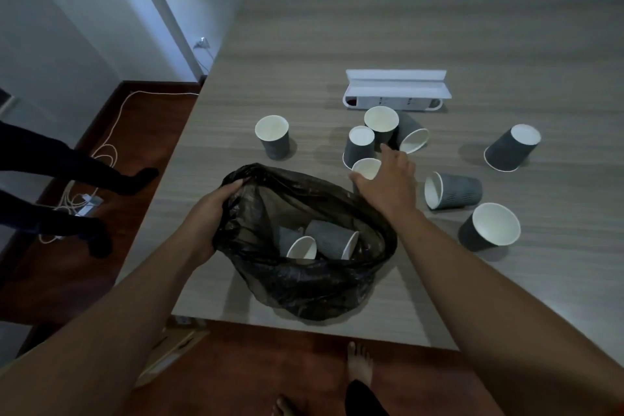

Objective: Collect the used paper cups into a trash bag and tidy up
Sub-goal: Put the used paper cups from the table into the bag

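Head view, looking down on a grey wood-grain table (pixel 304 54) during cup collection. Left hand (pixel 216 209) is closed on the rim of the black trash bag (pixel 314 284), holding its mouth open near the table's front edge; two paper cups (pixel 324 241) already lie inside. Right hand (pixel 388 179) reaches past the bag with fingers spread over an upright cup (pixel 366 168), touching it; whether the grasp has closed cannot be told.

Step in hand, as judged: taking the next cup. The next move calls for closing on it, lifting clear and dropping it into the open mouth.

Close behind it crowd three more cups (pixel 381 127), one tipped over, which a careless lift could knock. A lone upright cup (pixel 273 137) stands to the left; three others, one on its side (pixel 452 191), lie to the right. A white open box (pixel 395 89) sits beyond. Another person's dark legs (pixel 67 186) and a loose cable (pixel 111 142) occupy the floor at left.
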The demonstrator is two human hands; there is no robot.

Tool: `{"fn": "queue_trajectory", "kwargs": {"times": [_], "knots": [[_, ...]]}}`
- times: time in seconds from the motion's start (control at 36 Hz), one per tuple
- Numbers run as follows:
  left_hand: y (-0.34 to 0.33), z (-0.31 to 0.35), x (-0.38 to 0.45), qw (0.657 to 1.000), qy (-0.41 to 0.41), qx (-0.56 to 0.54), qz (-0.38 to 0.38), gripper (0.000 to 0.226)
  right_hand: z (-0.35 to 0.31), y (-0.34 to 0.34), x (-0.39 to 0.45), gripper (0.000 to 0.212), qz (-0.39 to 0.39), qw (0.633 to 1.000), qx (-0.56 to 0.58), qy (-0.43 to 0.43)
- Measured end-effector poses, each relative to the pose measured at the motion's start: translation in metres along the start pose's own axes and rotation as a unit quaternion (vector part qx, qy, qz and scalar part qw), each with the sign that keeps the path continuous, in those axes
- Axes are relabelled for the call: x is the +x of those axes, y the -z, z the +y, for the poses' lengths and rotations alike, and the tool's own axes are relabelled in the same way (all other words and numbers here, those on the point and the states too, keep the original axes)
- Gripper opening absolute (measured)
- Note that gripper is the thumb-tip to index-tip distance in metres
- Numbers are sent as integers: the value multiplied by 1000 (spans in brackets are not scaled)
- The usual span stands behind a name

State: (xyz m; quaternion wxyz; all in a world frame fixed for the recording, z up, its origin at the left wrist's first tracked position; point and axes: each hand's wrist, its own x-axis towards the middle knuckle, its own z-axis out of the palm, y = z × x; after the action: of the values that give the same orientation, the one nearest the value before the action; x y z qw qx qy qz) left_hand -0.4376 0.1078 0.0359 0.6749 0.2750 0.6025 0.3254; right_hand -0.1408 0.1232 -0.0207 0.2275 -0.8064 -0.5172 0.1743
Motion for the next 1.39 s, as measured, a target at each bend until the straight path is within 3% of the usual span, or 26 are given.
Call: {"fn": "queue_trajectory", "kwargs": {"times": [0.11,0.31,0.44,0.5,0.58,0.72,0.81,0.92,1.03,1.17,1.28,1.39], "knots": [[-7,0,2,1000,-1,-3,-7,31,5,-17,11,107,-74,996,-37,-35],[-12,9,6,1000,-9,3,-13,29,2,-18,16,83,-12,998,31,-61],[-15,14,7,1000,-8,-2,4,36,-12,4,-4,65,57,964,249,-68],[-17,16,7,1000,-10,-8,7,36,-16,8,-24,56,30,933,354,-66],[-24,20,6,1000,-10,-25,7,34,-26,-5,-58,49,-70,883,460,-66],[-27,28,6,999,-14,-42,-6,38,-34,-39,-85,61,-161,930,328,25],[-25,34,8,998,-21,-60,-16,37,-35,-53,-91,78,-156,958,219,101],[-17,41,10,997,-26,-63,-24,39,-37,-61,-88,88,-137,973,128,131],[-5,44,13,998,-28,-64,-1,39,-41,-55,-73,77,-100,975,85,180],[6,43,14,998,-22,-44,28,41,-46,-36,-31,32,50,966,187,173],[11,42,18,998,-13,-36,42,41,-53,-27,21,44,41,983,111,144],[11,41,23,999,-10,-11,48,35,-63,-29,60,58,-31,982,37,180]]}}
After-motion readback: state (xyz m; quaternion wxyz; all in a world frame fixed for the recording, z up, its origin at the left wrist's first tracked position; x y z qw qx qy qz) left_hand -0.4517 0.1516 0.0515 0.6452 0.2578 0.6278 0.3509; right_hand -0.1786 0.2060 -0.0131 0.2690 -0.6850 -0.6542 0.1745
